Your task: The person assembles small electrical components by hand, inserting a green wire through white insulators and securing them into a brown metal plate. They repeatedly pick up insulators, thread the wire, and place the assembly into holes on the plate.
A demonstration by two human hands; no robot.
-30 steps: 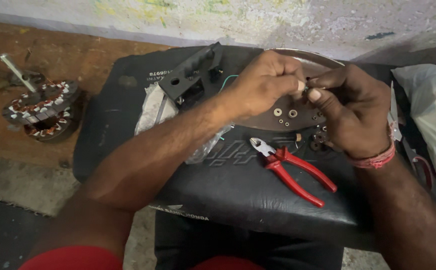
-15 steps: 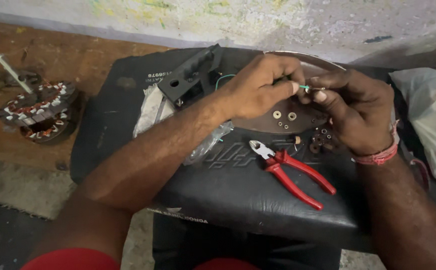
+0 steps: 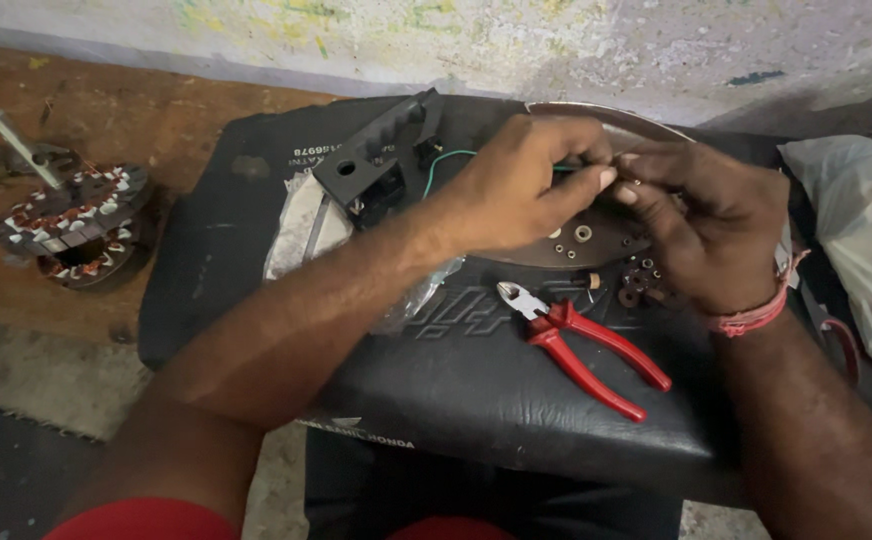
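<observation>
Wiring step, it seems: left hand (image 3: 516, 195) pinches a green wire (image 3: 456, 156), right hand (image 3: 701, 225) fingers close on its tip; joining it needs steadiness. Pliers (image 3: 581, 345) lie near.

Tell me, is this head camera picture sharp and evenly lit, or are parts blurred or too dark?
Head view: soft, even light with no hard glare; the red-handled pliers look crisp. The left hand and right hand are slightly soft at the fingertips, so the thin green wire they pinch is hard to follow. The lower corners are dark.
</observation>
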